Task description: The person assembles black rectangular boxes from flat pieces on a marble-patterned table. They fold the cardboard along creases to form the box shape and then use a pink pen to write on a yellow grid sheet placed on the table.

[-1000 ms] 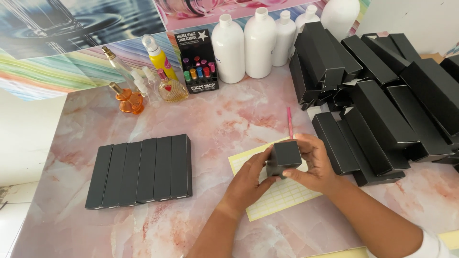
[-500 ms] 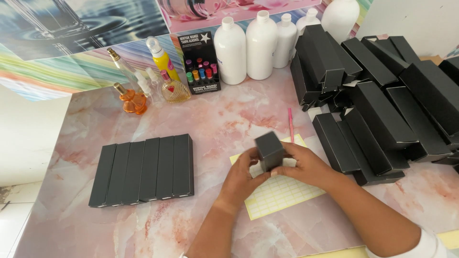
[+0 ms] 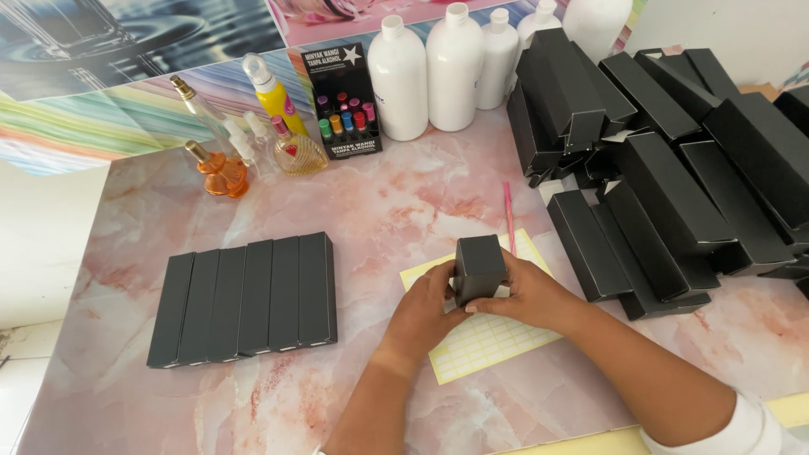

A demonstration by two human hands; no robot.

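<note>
Black card box (image 3: pixel 479 266), held end-up between both hands over a pale yellow label sheet (image 3: pixel 482 329) on the pink marble table (image 3: pixel 404 202): the left hand (image 3: pixel 424 310) grasps its left side and the right hand (image 3: pixel 531 291) wraps its right side and base, fingers of both closed on it. To the left lies a neat row of six black boxes (image 3: pixel 244 297) side by side, and a loose heap of the same boxes (image 3: pixel 674 160) fills the right. A pink pen (image 3: pixel 509 215) lies just beyond the sheet; at the back stand white bottles (image 3: pixel 447 67), a black display pack (image 3: pixel 341 99) with small coloured vials, and perfume bottles (image 3: pixel 244 135)
</note>
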